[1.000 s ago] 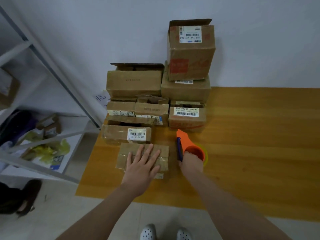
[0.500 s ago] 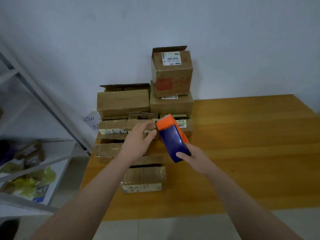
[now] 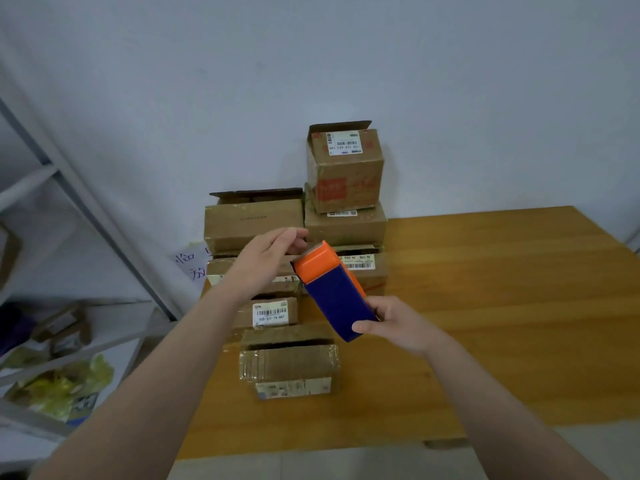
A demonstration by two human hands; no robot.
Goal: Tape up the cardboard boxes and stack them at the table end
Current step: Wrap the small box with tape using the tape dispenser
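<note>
My right hand [image 3: 393, 325] grips the lower end of a tape dispenser [image 3: 334, 294] with a blue body and an orange head, tilted up to the left above the boxes. My left hand [image 3: 265, 263] hovers beside the orange head, fingers loosely curved toward it; nothing shows between them. Below, a small flat cardboard box [image 3: 289, 365] lies nearest me on the wooden table [image 3: 485, 306]. Behind it, several cardboard boxes are stacked against the wall, a labelled one [image 3: 346, 171] with raised flaps on top.
A grey metal shelf rack [image 3: 86, 202] stands left of the table, with cardboard scraps and a yellow bag [image 3: 62, 386] on its shelf. A handwritten paper note [image 3: 190, 265] hangs by the stack. The table's near edge is just below the nearest box.
My left hand left the flat box and rose to the dispenser's head. My right hand lifted the dispenser off the table and tilted it up. The view tipped upward.
</note>
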